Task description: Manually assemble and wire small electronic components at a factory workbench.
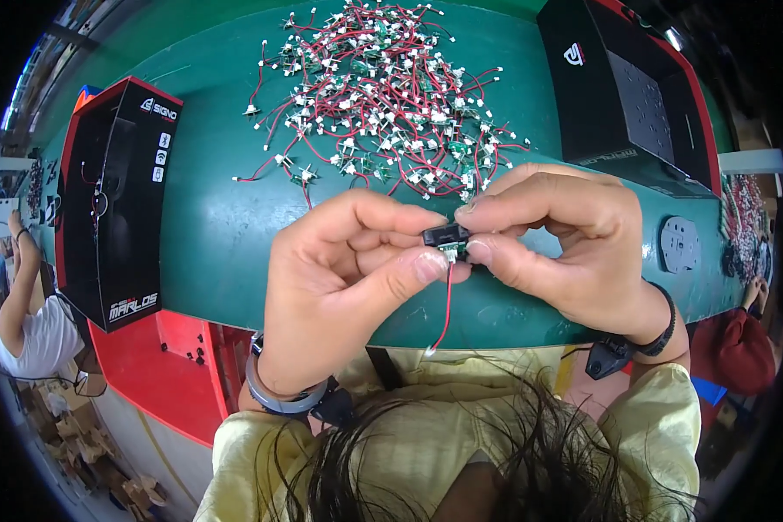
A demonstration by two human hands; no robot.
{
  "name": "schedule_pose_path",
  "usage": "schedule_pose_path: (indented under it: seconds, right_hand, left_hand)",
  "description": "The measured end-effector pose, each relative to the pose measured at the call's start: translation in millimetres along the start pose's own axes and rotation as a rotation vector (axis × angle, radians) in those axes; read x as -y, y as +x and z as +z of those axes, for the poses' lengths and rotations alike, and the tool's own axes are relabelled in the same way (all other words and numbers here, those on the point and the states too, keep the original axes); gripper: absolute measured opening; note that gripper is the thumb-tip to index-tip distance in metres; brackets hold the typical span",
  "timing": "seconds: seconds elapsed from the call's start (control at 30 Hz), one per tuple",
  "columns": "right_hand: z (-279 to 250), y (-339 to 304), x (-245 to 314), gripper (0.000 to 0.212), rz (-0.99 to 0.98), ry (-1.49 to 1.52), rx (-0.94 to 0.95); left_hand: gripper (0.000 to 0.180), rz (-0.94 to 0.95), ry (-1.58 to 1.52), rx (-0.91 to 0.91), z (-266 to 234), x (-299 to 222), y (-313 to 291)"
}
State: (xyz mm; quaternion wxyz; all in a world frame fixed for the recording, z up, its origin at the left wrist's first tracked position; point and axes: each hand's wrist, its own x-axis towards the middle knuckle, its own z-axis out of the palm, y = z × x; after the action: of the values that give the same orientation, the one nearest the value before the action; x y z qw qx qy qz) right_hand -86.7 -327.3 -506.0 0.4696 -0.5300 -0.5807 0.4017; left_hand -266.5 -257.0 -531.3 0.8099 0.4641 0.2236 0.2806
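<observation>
Between the fingertips of both hands, above the near edge of the green table, is a small green circuit board (451,250) with a black rectangular part (445,235) along its top. A red wire (448,304) hangs down from its white connector and ends in a small white plug. My left hand (344,270) pinches the left end of the piece with thumb and index finger. My right hand (565,239) pinches the right end in the same way. Fingertips hide the ends of the board. Beyond my hands lies a big heap of similar boards with red wires (383,96).
A black box (113,200) stands at the left, and an open black box (618,96) at the back right. A round grey plate (679,244) lies right of my hand. Below the left edge is a red tray (165,370) with small black bits. People sit at both sides.
</observation>
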Motion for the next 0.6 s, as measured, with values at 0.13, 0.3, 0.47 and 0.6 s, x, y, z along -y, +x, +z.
schedule_pose_path:
  seconds: [0.13, 0.3, 0.47, 0.6]
  right_hand:
    - [4, -2, -7, 0.017, 0.042, -0.011, 0.009]
    - [19, -9, -14, 0.021, 0.051, -0.117, -0.125]
    - [14, -8, -19, 0.021, -0.019, -0.067, -0.063]
    - [15, -6, -21, 0.02, 0.032, -0.108, -0.05]
  left_hand:
    - [0.02, 0.026, 0.124, -0.054, 3, 7, -1]
    - [0.016, 0.127, 0.361, -0.141, 17, 11, -1]
    - [0.014, 0.175, 0.345, -0.162, 15, 16, 1]
    - [0.015, 0.208, 0.409, -0.157, 14, 21, 4]
